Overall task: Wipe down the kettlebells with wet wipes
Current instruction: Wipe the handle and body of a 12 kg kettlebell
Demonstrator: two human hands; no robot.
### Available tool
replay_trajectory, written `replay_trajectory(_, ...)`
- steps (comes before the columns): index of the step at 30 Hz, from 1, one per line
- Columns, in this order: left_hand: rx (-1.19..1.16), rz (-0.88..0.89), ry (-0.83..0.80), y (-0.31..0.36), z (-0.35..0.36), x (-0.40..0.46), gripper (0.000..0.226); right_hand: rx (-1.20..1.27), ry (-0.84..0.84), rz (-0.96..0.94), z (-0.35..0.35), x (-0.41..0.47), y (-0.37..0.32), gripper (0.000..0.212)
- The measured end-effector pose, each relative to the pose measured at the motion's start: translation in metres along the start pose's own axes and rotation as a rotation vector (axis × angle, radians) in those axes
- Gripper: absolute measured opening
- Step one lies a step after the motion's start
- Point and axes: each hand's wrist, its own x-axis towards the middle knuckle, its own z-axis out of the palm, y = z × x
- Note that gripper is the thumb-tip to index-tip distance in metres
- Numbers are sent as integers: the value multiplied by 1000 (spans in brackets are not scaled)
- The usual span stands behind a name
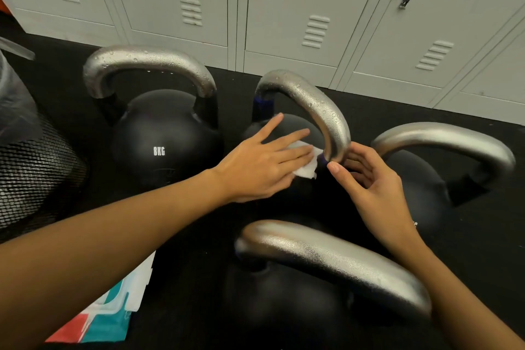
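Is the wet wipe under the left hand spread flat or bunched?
Bunched: the wet wipe shows crumpled folds beneath the left hand's flat fingers.

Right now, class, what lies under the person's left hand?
A white wet wipe lies under the left hand, pressed flat onto the black body of the middle kettlebell. Only its right edge shows; the palm covers the rest.
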Motion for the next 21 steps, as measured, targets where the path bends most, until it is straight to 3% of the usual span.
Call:
replay_trajectory(6, 60, 142, -1, 19, 8, -28, 46, 34, 18, -12, 2, 1, 3, 31)
replay_trajectory(13, -19, -41, -14, 0, -1, -4, 45, 31, 0, -7, 0, 2, 4, 35)
replay_trajectory(21, 1, 40, -93, -14, -5, 23, 45, 25, -10, -5, -1, 1, 5, 34)
